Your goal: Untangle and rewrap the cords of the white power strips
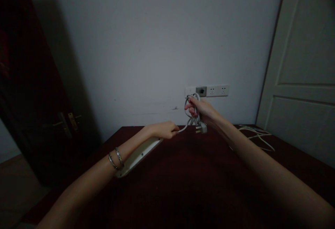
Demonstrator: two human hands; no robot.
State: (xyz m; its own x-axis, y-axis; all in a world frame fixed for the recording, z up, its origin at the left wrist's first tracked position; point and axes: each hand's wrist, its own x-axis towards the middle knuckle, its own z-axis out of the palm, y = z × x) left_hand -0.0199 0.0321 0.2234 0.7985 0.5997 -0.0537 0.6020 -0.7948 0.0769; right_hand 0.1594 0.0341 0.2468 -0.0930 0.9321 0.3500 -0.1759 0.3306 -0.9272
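We see the dark red worktop (199, 173) against a pale wall, a dark door to the left and a white door to the right. On the worktop the white power strip (138, 155) runs lengthwise under our left forearm, away toward the wall. Our left hand (165, 130) pinches its grey cord (183, 128). That cord leads right to our right hand (201, 108), which is closed around the coiled loops, the plug (201, 128) dangling below, near the wall sockets (212, 90).

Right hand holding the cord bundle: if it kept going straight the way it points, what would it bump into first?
Probably the wall sockets. The right hand with the cord points up toward them, and nothing shows in between, though depth is hard to judge.
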